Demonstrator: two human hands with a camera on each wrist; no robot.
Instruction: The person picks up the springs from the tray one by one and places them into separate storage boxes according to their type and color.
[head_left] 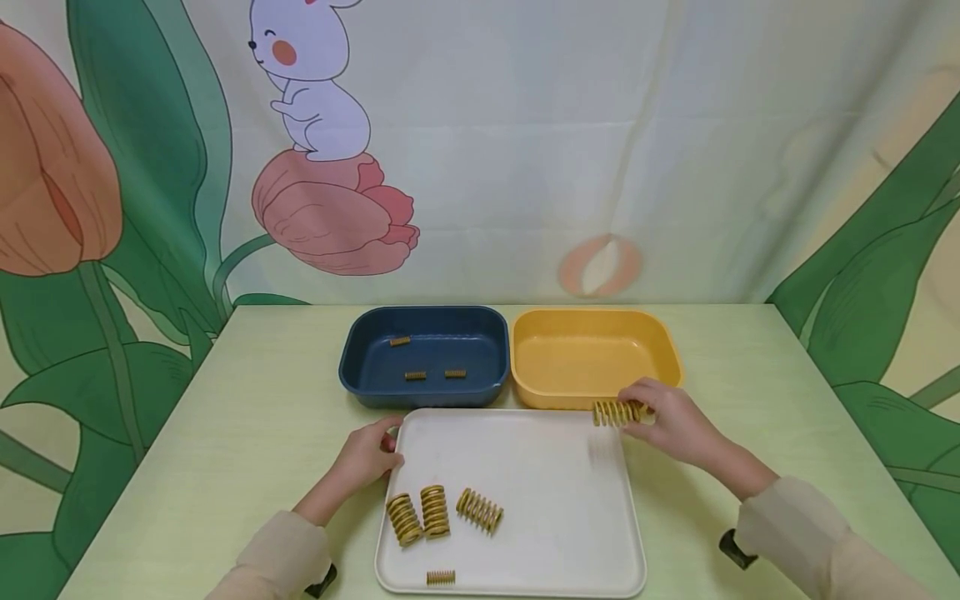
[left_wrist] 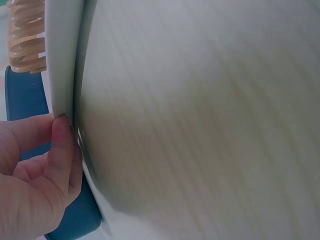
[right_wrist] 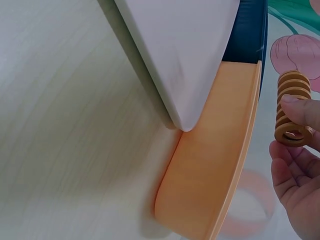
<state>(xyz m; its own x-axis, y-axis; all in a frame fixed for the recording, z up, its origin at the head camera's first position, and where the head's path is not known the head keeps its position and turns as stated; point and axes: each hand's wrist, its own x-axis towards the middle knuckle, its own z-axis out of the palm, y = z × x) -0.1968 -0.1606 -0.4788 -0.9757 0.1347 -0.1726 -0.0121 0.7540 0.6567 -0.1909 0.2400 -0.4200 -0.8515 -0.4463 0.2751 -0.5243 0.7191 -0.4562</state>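
Observation:
My right hand pinches a large gold coil spring between thumb and fingers, above the tray's far right corner and close to the yellow bin's front wall. In the right wrist view the same spring shows its thick coils. My left hand grips the left rim of the white tray, thumb and fingers on its edge. On the tray's left part lie large springs: one, another beside it, and a third slanted. A small thin spring lies near the front edge.
Behind the tray, a dark blue bin holds small springs, such as one near its front. The yellow bin stands right beside it, with bare floor showing. A printed curtain hangs behind the table.

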